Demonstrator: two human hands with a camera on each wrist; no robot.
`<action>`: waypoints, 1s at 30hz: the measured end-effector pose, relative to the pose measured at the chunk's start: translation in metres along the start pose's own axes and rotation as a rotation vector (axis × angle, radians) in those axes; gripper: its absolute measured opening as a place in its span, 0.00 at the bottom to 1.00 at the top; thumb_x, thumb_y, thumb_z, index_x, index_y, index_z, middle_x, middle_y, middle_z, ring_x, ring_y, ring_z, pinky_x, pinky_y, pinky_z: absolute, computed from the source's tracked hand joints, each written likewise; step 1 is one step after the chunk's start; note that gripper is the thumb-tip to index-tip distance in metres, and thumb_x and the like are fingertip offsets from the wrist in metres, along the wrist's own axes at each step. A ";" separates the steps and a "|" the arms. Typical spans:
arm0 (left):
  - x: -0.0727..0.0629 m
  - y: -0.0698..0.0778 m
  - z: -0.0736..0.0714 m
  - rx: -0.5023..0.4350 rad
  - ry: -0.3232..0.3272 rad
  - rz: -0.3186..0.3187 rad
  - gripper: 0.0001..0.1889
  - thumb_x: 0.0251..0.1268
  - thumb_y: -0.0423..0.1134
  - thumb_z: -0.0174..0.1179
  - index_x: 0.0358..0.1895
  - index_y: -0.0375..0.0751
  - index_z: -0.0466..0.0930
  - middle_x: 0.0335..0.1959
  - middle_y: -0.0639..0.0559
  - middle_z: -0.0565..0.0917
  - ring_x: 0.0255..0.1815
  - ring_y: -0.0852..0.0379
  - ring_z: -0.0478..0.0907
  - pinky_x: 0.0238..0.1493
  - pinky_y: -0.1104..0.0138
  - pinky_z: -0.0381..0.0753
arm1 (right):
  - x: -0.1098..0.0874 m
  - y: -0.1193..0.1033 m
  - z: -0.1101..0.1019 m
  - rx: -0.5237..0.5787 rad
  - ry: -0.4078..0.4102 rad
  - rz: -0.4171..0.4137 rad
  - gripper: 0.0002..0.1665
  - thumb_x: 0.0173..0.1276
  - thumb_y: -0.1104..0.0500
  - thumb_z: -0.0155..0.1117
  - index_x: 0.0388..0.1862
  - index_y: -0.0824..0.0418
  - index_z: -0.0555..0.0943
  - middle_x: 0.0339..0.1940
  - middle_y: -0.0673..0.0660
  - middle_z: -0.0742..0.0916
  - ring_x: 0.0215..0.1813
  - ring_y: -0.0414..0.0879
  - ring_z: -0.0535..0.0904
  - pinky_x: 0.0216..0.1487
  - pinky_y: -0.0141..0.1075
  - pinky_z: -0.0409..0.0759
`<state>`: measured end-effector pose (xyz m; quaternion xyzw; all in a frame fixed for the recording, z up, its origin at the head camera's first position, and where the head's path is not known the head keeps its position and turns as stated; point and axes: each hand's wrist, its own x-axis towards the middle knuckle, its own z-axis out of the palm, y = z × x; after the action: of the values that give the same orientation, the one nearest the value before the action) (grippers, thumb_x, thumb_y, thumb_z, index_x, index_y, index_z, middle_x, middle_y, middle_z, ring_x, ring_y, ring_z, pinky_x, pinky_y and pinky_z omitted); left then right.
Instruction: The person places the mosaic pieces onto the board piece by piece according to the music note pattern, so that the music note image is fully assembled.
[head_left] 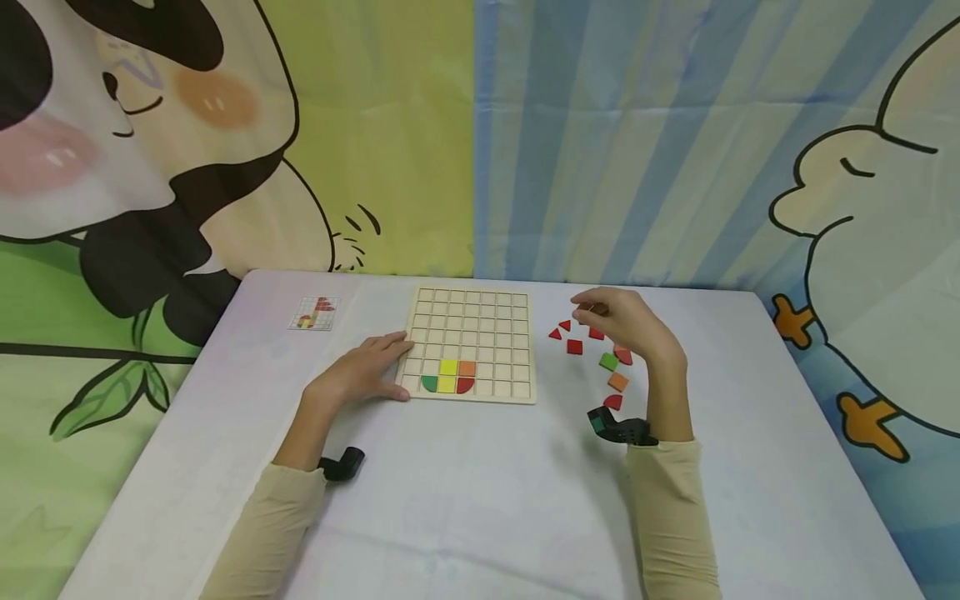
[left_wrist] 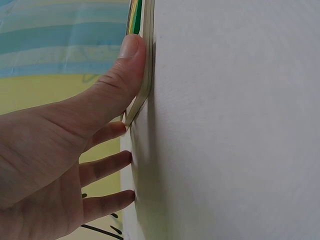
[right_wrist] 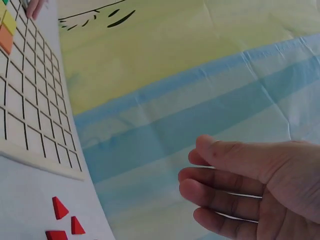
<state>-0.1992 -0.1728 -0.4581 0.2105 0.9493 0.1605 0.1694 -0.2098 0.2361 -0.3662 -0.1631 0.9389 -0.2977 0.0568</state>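
My left hand [head_left: 363,367] rests at the near left corner of a wooden grid board [head_left: 504,350]. In the left wrist view its thumb [left_wrist: 131,65] touches the board's edge, and the other fingers are extended. Near the board's front sit two yellow squares [head_left: 447,367], an orange square [head_left: 467,367], a green quarter-round [head_left: 430,383] and a red quarter-round [head_left: 466,385]. My right hand [head_left: 626,321] hovers above loose pieces right of the board, fingers loosely bent. Nothing shows between its fingers [right_wrist: 220,195]. Below it lie red triangles [head_left: 555,334] and a red square [head_left: 574,347].
A small pattern card [head_left: 313,313] lies at the table's back left. Also loose on the right are a green square [head_left: 609,362], an orange square [head_left: 618,381] and red quarter-rounds [head_left: 613,402]. A printed curtain [head_left: 600,150] hangs behind the white table [head_left: 465,500].
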 end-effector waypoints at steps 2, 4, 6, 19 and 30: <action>0.000 0.000 0.000 -0.004 -0.001 -0.009 0.49 0.50 0.57 0.70 0.75 0.45 0.58 0.79 0.45 0.54 0.78 0.41 0.52 0.73 0.44 0.61 | 0.000 0.002 0.000 0.002 -0.012 -0.009 0.16 0.71 0.58 0.60 0.55 0.63 0.81 0.46 0.59 0.87 0.42 0.49 0.83 0.47 0.45 0.84; -0.001 0.000 0.001 -0.007 -0.001 -0.011 0.49 0.50 0.56 0.70 0.75 0.45 0.58 0.78 0.44 0.55 0.78 0.40 0.52 0.73 0.43 0.61 | 0.000 0.007 0.002 -0.004 -0.030 -0.014 0.16 0.71 0.58 0.60 0.54 0.62 0.82 0.45 0.59 0.87 0.40 0.48 0.82 0.46 0.43 0.84; -0.001 0.000 0.001 -0.017 -0.009 -0.015 0.49 0.50 0.57 0.70 0.75 0.45 0.58 0.79 0.44 0.55 0.78 0.40 0.52 0.73 0.43 0.60 | -0.001 0.016 0.003 -0.017 -0.056 -0.003 0.16 0.71 0.57 0.60 0.54 0.62 0.82 0.45 0.60 0.87 0.41 0.48 0.82 0.46 0.43 0.83; 0.000 0.000 0.003 0.015 -0.008 -0.002 0.50 0.49 0.59 0.69 0.76 0.46 0.57 0.79 0.45 0.54 0.79 0.41 0.52 0.73 0.44 0.61 | -0.007 0.100 0.002 -0.061 -0.106 0.213 0.19 0.73 0.58 0.56 0.56 0.68 0.80 0.46 0.66 0.86 0.46 0.57 0.81 0.53 0.53 0.81; 0.001 0.000 0.001 -0.002 -0.003 -0.004 0.50 0.49 0.58 0.70 0.75 0.46 0.57 0.79 0.45 0.54 0.79 0.41 0.51 0.72 0.43 0.61 | -0.003 0.108 0.012 -0.120 -0.182 0.360 0.17 0.69 0.57 0.62 0.51 0.67 0.80 0.46 0.64 0.84 0.47 0.55 0.76 0.53 0.50 0.79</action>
<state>-0.1996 -0.1717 -0.4591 0.2087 0.9493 0.1609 0.1716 -0.2336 0.3133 -0.4384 -0.0222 0.9599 -0.2106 0.1838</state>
